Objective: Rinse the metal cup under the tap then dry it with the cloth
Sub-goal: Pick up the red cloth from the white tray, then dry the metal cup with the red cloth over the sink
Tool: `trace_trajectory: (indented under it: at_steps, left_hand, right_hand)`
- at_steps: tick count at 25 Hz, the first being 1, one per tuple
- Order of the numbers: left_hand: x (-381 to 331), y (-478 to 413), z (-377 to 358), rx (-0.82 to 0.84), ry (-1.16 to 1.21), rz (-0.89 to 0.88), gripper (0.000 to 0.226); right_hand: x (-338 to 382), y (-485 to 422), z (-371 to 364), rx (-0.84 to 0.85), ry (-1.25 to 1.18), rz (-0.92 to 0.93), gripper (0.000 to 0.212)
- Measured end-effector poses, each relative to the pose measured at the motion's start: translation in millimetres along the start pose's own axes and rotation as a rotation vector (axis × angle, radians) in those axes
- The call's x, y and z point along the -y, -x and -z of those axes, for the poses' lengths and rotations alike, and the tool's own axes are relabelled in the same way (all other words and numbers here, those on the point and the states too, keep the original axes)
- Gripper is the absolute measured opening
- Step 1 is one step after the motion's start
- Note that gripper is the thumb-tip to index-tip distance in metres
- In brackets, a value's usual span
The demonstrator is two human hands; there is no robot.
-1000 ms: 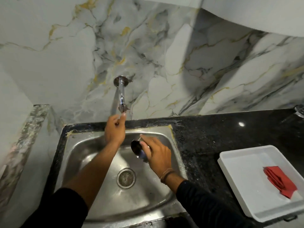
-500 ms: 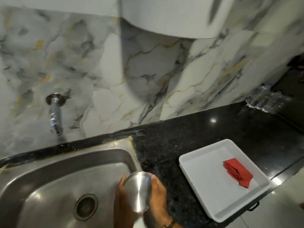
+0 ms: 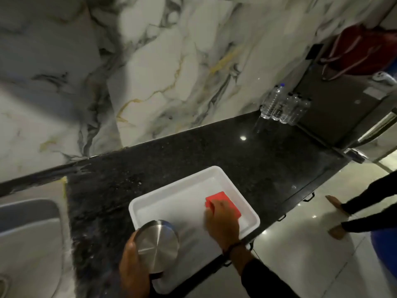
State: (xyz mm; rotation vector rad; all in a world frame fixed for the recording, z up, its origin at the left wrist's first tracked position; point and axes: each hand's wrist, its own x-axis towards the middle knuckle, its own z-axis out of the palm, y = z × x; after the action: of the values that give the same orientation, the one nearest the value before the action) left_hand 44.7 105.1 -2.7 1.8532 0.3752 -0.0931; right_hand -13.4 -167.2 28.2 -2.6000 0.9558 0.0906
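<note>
My left hand (image 3: 133,267) grips the metal cup (image 3: 158,246) upside down, its flat brushed base facing me, over the near left corner of the white tray (image 3: 171,194). A folded red cloth (image 3: 225,202) lies in the tray's right part. My right hand (image 3: 222,222) rests on the cloth's near left edge, fingers curled onto it; the cloth still lies flat on the tray. The tap is out of view.
The steel sink (image 3: 28,233) lies at the left edge. The black granite counter (image 3: 193,151) runs to a marble wall. Several plastic water bottles (image 3: 283,106) stand at the far right corner. Another person's arms (image 3: 361,214) reach in over the floor at right.
The view swung right, away from the tap and sink. The cup passed from both hands into my left hand alone, moving over the tray. My right hand went to the red cloth.
</note>
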Motion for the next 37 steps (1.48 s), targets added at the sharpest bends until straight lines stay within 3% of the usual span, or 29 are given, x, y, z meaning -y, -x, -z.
trace_trajectory:
  at_steps: [2,8,13,19,21,23,25,26,28,31,33,35,37]
  left_hand:
    - [15,41,-37,0.161,0.317,-0.022,0.033]
    - [-6,75,-36,-0.037,0.375,0.001,0.037]
    - [-13,73,-38,0.021,0.363,0.017,0.041]
    - [-18,67,0,-0.175,0.321,0.028,0.037]
    - [-14,59,28,-0.225,0.281,0.047,0.039]
    - [-10,50,59,-0.271,0.242,0.047,0.042]
    - [-4,33,87,-0.299,0.195,0.044,0.052]
    - [-1,25,101,-0.304,0.166,0.048,0.057]
    - [8,3,132,-0.300,0.133,0.042,0.061]
    - [17,-30,181,-0.242,0.106,0.034,0.045]
    - [22,-50,214,-0.156,0.085,-0.011,0.040]
    - [24,-69,250,-0.082,0.130,-0.003,0.042]
    - [33,-92,288,-0.001,0.111,-0.015,0.044]
  right_hand:
    - [-24,-30,16,0.054,0.169,-0.075,0.053]
    - [-40,-65,-13,0.174,0.098,-0.148,0.072]
    - [-61,-84,-7,0.039,0.070,-0.143,0.034]
    - [-13,-47,22,0.163,-0.495,0.034,0.022]
    - [30,-22,37,0.215,-0.643,0.190,0.017]
    - [90,9,57,0.343,-0.761,0.392,0.026]
    - [150,38,52,0.369,-0.684,0.615,0.025]
    - [179,54,42,0.292,-0.535,0.719,0.025]
    - [241,100,9,-0.043,-0.156,0.911,0.030]
    - [319,171,-52,-0.074,0.224,1.062,0.031]
    - [356,188,-87,-0.069,0.274,1.075,0.026]
    - [380,189,-114,-0.053,0.146,1.097,0.024]
    - [402,189,-136,0.147,0.048,1.133,0.017]
